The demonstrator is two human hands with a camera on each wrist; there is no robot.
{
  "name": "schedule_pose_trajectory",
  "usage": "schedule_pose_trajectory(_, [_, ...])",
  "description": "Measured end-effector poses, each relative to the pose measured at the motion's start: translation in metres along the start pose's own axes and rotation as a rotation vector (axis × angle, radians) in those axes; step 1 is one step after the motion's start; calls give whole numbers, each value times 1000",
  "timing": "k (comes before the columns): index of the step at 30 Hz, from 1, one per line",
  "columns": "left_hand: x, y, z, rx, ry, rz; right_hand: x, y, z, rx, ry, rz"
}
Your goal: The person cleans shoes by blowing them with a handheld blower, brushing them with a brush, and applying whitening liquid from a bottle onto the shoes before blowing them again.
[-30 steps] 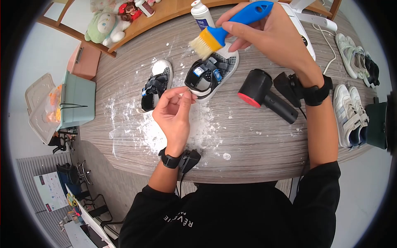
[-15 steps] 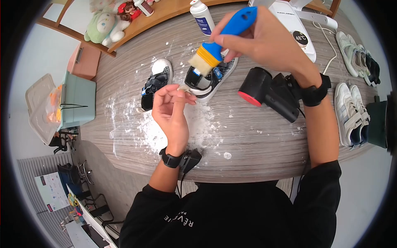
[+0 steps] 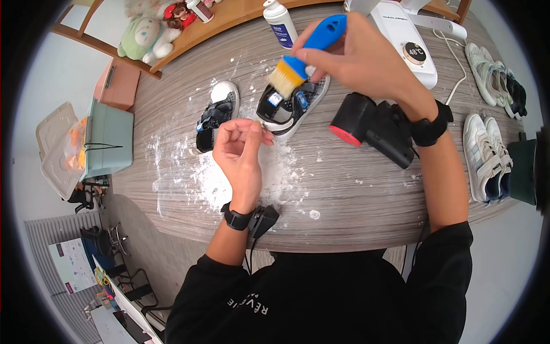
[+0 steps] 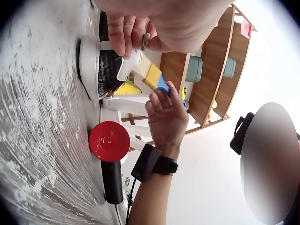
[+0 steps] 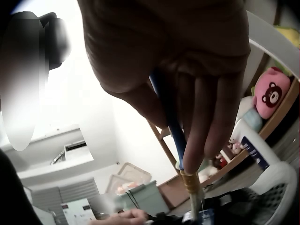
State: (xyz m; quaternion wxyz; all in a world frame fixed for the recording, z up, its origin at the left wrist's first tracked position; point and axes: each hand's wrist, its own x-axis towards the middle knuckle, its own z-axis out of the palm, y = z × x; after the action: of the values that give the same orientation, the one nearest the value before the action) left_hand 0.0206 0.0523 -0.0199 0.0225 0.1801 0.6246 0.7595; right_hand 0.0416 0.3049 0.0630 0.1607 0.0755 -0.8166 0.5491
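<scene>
My right hand [image 3: 358,60] grips a paintbrush [image 3: 323,34] by its blue handle, below the yellow band its pale bristles slant down. The bristles overlap the opening of a black and white strapped shoe [image 3: 309,100] in the head view. At the heel of that shoe, my left hand [image 3: 240,155] pinches a small pale tab between thumb and fingers. The left wrist view shows the shoe's white toe [image 4: 89,68] and the brush's yellow band [image 4: 152,76] behind the left fingers. The matching shoe [image 3: 224,103] stands to the left, its toe covered in white powder.
White powder [image 3: 215,178] is scattered over the wooden table. A black and red hair dryer [image 3: 352,120] lies to the right, near a white device [image 3: 401,34] reading 48°C. Behind the shoes stands a white bottle [image 3: 279,26]. More white shoes [image 3: 484,155] sit at the right edge.
My right hand has come down and left with the paintbrush, bringing the bristles from above the shoe to its opening. The left hand has stayed at the heel.
</scene>
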Motion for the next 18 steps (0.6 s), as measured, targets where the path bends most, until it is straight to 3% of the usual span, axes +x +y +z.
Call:
schedule_pose_trajectory(1, [0,0,0,-5,5,0,1,4,-1,-135,57,-18])
schedule_pose_trajectory(4, [0,-5,-6,-4,-26,6,1,-1,-1,-120,114,-56])
schedule_pose_trajectory(7, [-1,-4,-4,-7,-21,15,-3,-18,5,117,-44,-12])
schedule_pose_trajectory(11, [0,-1,-2,-18,2,19,-1,-6,12,86,-1,-32])
schedule_pose_trajectory(13, [0,-1,-2,-22,1,9,2,-3,11,-34,115,-60])
schedule_pose_trajectory(16, [-1,0,-3,-13,-4,4,-4,-17,18,209,27,-59])
schedule_pose_trajectory(18, [-1,0,-3,-23,-7,8,-1,-9,20,107,41,-112])
